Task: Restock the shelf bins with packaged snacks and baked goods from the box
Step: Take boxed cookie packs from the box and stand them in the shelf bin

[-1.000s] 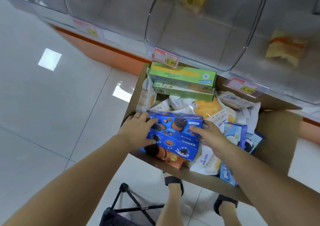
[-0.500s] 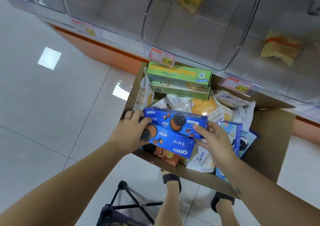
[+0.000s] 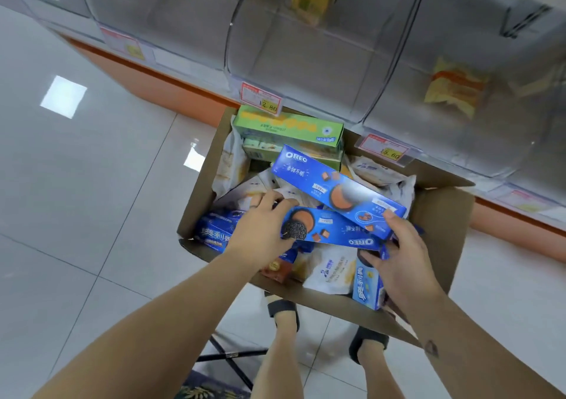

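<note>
Blue cardboard filled the centre: two long, flat cookie packs were held crossed just above the contents of the open brown cardboard box [image 3: 441, 214], which stood in front of the shelving. The upper blue Oreo carton [image 3: 337, 190] slanted from the box's far middle toward its right wall. The lower blue Oreo carton [image 3: 330, 230] lay beneath it, closer to the box's near edge. They seemed to be gripped as a pair so that both could go up in one trip, and the fanned angle suggested the stack was not yet squared. The left hand [image 3: 260, 233] reached in over the box's near left corner, palm down, fingers curled around the left end of the lower carton. The right hand [image 3: 401, 251] came over the box's near right side, thumb pressed on top of the upper carton's end and fingers wrapped underneath, clamping both right ends together. Both forearms stretched forward and down. Green rectangular cartons [image 3: 288, 126] lay at the box's far wall, and white plastic snack bags [image 3: 330, 270] sat below the pair. The clear plastic shelf bins [image 3: 306, 46] rose above the box's far side, holding only a few yellow packets.
</note>
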`<state>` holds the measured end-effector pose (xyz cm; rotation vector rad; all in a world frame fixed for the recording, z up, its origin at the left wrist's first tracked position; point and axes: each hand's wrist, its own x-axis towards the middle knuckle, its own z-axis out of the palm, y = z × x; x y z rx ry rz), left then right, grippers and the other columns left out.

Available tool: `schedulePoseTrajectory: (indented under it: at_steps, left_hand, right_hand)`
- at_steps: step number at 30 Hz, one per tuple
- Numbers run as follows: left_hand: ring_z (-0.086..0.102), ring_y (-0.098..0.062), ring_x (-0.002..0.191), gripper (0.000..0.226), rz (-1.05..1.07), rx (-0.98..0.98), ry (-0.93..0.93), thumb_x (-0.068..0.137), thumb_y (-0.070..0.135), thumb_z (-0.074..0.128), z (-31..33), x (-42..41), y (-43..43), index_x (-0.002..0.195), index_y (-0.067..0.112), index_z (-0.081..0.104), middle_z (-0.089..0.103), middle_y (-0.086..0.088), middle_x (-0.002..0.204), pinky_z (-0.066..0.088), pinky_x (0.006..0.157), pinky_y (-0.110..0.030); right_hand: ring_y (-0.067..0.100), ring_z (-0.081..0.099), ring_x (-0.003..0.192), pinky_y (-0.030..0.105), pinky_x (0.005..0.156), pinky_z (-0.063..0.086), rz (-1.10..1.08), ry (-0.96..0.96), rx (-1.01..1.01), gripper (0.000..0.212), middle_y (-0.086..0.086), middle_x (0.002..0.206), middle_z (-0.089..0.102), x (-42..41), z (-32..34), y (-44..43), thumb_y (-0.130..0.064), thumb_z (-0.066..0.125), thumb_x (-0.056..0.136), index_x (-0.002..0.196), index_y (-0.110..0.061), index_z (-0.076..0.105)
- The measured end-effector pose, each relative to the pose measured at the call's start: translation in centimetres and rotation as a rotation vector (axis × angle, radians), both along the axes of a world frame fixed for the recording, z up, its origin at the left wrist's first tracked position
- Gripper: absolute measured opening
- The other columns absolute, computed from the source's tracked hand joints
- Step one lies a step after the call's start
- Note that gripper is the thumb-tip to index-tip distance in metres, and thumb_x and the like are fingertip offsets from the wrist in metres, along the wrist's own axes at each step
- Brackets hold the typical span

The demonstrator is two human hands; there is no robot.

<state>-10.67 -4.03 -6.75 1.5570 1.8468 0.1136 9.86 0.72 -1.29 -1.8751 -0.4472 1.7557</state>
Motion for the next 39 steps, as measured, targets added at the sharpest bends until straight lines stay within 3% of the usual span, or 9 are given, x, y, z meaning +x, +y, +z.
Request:
schedulePoseTrajectory:
  at_steps: [2, 6, 11, 14, 17, 23, 32, 36, 39]
  left_hand:
    - [0.035, -0.026, 0.122, 0.060, -0.058, 0.031, -0.049, 0.080, 0.027, 0.070, 0.0, 1.0, 0.2, 0.135, 0.021, 0.048, 0.044, -0.005, 0.129, 0.043, 0.090, -0.039]
    - [0.031, -0.023, 0.125, 0.061, -0.081, 0.071, -0.124, 0.078, 0.024, 0.074, -0.5, 1.9, 0.5, 0.134, 0.019, 0.051, 0.047, -0.006, 0.129, 0.046, 0.094, -0.044]
    - [0.021, -0.022, 0.127, 0.062, -0.085, 0.159, -0.146, 0.074, 0.020, 0.079, -0.6, 3.9, 1.3, 0.131, 0.018, 0.054, 0.044, -0.011, 0.130, 0.052, 0.085, -0.048]
    - [0.020, -0.027, 0.134, 0.076, -0.068, 0.085, -0.068, 0.081, 0.026, 0.074, -0.7, 5.7, 1.8, 0.146, 0.024, 0.034, 0.025, -0.009, 0.144, 0.049, 0.093, -0.047]
    - [0.017, -0.029, 0.138, 0.090, 0.005, -0.060, 0.063, 0.084, 0.037, 0.069, -1.6, 5.6, 1.5, 0.152, 0.024, 0.010, 0.012, -0.007, 0.152, 0.045, 0.098, -0.045]
    - [0.038, -0.027, 0.131, 0.070, -0.159, -0.377, 0.072, 0.085, 0.035, 0.068, -5.0, 3.3, 1.8, 0.145, 0.022, 0.035, 0.038, -0.004, 0.145, 0.039, 0.104, -0.046]
    - [0.035, -0.029, 0.128, 0.085, -0.520, -0.456, 0.269, 0.078, 0.046, 0.073, -6.1, 3.7, 4.7, 0.147, 0.021, 0.029, 0.035, -0.009, 0.138, 0.039, 0.103, -0.041]
    - [0.048, -0.029, 0.113, 0.077, -0.303, -0.364, 0.148, 0.074, 0.039, 0.079, -2.9, 1.6, 5.6, 0.137, 0.017, 0.042, 0.039, -0.008, 0.127, 0.044, 0.095, -0.041]
    - [0.050, -0.025, 0.110, 0.070, -0.124, -0.268, 0.000, 0.072, 0.023, 0.083, 0.9, -0.5, 5.5, 0.131, 0.011, 0.048, 0.043, -0.009, 0.122, 0.037, 0.093, -0.025]
  right_hand:
    - [0.019, 0.068, 0.100, 0.044, 0.081, 0.056, -0.013, 0.077, -0.033, 0.034, 0.001, 0.101, 0.070, 1.3, -0.4, 0.6, -0.029, 0.063, 0.084, 0.115, -0.016, 0.055]
    - [0.021, 0.065, 0.108, 0.055, 0.096, 0.047, 0.075, 0.110, -0.092, 0.068, 0.004, 0.117, 0.067, 3.5, -0.5, 0.5, -0.041, 0.076, 0.064, 0.124, -0.019, 0.053]
    - [0.015, 0.071, 0.091, 0.042, 0.079, 0.055, 0.079, 0.012, -0.051, 0.038, 0.003, 0.106, 0.072, 5.3, -0.1, 0.2, -0.036, 0.067, 0.074, 0.107, -0.019, 0.060]
    - [0.013, 0.072, 0.074, 0.028, 0.060, 0.058, -0.051, -0.069, -0.009, 0.019, 0.005, 0.095, 0.074, 5.8, 0.3, 0.4, -0.028, 0.062, 0.089, 0.101, -0.014, 0.062]
    - [0.009, 0.071, 0.069, 0.019, 0.051, 0.055, -0.094, -0.199, 0.061, 0.011, -0.002, 0.082, 0.074, 6.3, 0.5, 0.0, -0.028, 0.067, 0.086, 0.090, -0.018, 0.064]
    - [0.010, 0.072, 0.077, 0.019, 0.055, 0.054, -0.111, -0.255, 0.194, 0.013, 0.000, 0.089, 0.074, 7.5, -0.1, -0.7, -0.025, 0.069, 0.085, 0.094, -0.015, 0.067]
    - [0.009, 0.071, 0.083, 0.019, 0.060, 0.056, 0.028, -0.243, 0.233, 0.028, -0.008, 0.090, 0.074, 9.5, -1.3, -0.1, -0.020, 0.071, 0.082, 0.108, -0.012, 0.063]
    - [0.004, 0.071, 0.079, 0.017, 0.059, 0.055, 0.123, -0.283, 0.265, 0.022, -0.014, 0.084, 0.073, 10.0, -0.1, 0.7, -0.020, 0.076, 0.079, 0.098, -0.021, 0.066]
    - [0.008, 0.071, 0.079, 0.024, 0.063, 0.058, 0.141, -0.316, 0.285, 0.020, -0.013, 0.079, 0.073, 10.4, 1.7, 1.1, -0.021, 0.080, 0.075, 0.084, -0.031, 0.065]
